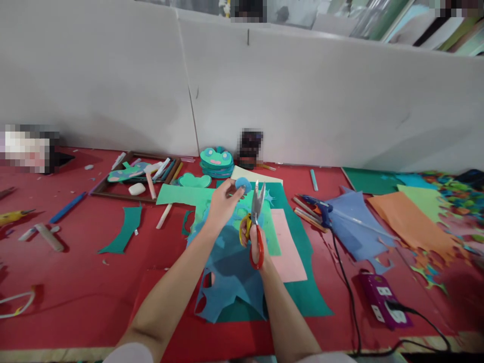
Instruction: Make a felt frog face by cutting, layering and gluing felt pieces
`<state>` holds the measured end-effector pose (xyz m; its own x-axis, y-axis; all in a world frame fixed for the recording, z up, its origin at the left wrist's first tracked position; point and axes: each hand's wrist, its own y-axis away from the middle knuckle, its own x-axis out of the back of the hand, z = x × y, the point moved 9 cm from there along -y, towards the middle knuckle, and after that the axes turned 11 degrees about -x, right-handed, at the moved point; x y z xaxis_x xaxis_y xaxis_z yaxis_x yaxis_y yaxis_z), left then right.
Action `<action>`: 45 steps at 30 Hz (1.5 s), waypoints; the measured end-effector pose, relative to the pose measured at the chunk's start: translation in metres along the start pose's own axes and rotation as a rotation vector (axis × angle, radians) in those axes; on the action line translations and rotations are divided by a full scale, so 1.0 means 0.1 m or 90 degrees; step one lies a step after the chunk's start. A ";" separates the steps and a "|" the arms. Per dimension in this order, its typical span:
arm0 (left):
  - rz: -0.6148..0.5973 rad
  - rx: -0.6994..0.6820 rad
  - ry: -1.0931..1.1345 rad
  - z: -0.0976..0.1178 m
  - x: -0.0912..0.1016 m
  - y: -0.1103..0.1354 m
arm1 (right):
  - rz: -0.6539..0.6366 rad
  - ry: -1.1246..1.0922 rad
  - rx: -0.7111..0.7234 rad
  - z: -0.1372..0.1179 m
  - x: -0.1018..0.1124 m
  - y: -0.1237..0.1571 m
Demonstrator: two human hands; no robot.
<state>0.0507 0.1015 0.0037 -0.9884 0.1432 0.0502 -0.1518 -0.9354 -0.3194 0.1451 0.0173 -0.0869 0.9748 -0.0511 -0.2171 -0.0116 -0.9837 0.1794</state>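
My left hand [221,207] pinches a small round blue foam piece [243,185] above the table. My right hand [252,241] grips red and yellow scissors [256,227], whose blades stand open and point up just right of the blue piece. Under both hands lie a cut-up blue foam sheet [230,272], a light green sheet [196,197], a pink sheet [289,247] and a dark green sheet [306,282].
A stack of green frog cut-outs [216,161] stands behind, with a tray of glue sticks [139,174] to its left. To the right lie a blue glue gun [321,207], its black cable, a purple power strip [383,298] and blue, orange and green foam sheets with scraps.
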 end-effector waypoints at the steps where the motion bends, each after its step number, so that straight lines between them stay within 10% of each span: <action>1: 0.000 0.000 0.001 0.01 0.00 0.00 | -0.003 0.004 0.002 -0.01 -0.01 0.01; 21: 0.004 -0.051 -0.038 0.16 -0.14 0.13 | 0.047 -0.012 -0.053 -0.09 0.06 0.07; 45: 0.057 -0.075 -0.050 0.09 0.20 0.42 | -0.063 0.119 -0.017 -0.01 -0.08 0.25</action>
<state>0.0246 0.0620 -0.0002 -0.9955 0.0319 0.0887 -0.0674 -0.8985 -0.4338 0.1375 -0.0065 -0.0798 0.9953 0.0813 -0.0531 0.0901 -0.9774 0.1915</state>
